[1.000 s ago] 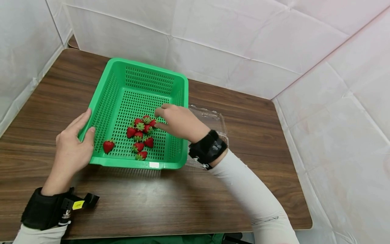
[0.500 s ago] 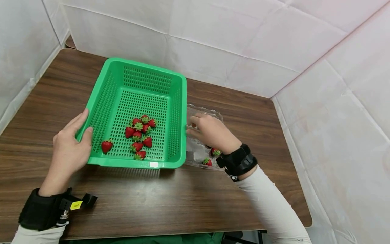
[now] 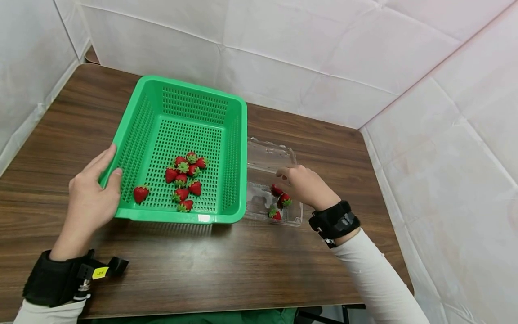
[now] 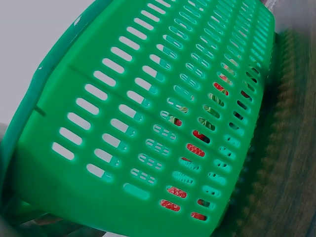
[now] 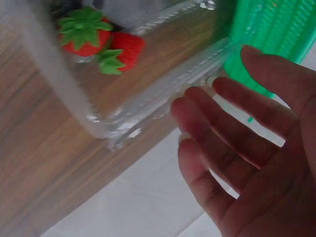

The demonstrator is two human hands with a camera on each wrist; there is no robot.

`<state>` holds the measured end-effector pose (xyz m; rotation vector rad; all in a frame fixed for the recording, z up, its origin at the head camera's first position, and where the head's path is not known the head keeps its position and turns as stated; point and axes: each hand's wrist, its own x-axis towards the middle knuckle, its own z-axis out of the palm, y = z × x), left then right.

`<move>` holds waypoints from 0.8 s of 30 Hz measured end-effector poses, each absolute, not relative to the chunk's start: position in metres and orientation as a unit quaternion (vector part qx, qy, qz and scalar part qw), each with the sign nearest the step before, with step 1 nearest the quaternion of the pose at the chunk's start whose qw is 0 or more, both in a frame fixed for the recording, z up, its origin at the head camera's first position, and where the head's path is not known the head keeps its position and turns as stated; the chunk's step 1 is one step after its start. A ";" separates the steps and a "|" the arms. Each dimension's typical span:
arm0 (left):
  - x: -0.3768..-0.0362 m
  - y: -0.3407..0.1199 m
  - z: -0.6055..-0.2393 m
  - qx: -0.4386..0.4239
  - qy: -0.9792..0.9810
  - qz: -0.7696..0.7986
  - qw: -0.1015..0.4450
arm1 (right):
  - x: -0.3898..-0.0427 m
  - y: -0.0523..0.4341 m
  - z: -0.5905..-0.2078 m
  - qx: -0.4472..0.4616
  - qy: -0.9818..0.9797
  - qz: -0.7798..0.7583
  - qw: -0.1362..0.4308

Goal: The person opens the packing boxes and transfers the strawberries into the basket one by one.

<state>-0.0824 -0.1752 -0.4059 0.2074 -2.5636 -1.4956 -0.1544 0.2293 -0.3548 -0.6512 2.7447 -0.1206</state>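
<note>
Fingers of the right hand [image 3: 305, 185] hang relaxed over red strawberries [image 3: 279, 200] in the clear plastic clamshell box [image 3: 265, 155]; left hand [image 3: 91, 193] grips the green perforated plastic basket [image 3: 184, 96]. A yellow wrist-strap tag [image 3: 100, 272] is unreadable.

A dark wood-grain bench [image 3: 210, 270] carries everything. White sheeting [image 3: 307, 49] hangs as walls along its far edge, its left edge and its right edge, creased in places. Below the bench's near edge a strip of green cloth [image 3: 226, 318] shows.
</note>
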 end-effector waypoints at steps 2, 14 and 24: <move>-0.082 -0.176 -0.406 0.070 -0.859 -0.500 0.083 | -0.154 0.233 -0.357 -0.221 0.959 -0.047 0.170; -0.082 -0.175 -0.407 0.069 -0.861 -0.497 0.083 | -0.153 0.232 -0.375 -0.151 0.960 -0.073 0.226; -0.082 -0.175 -0.406 0.075 -0.860 -0.499 0.074 | -0.152 0.232 -0.390 -0.169 0.968 -0.018 0.187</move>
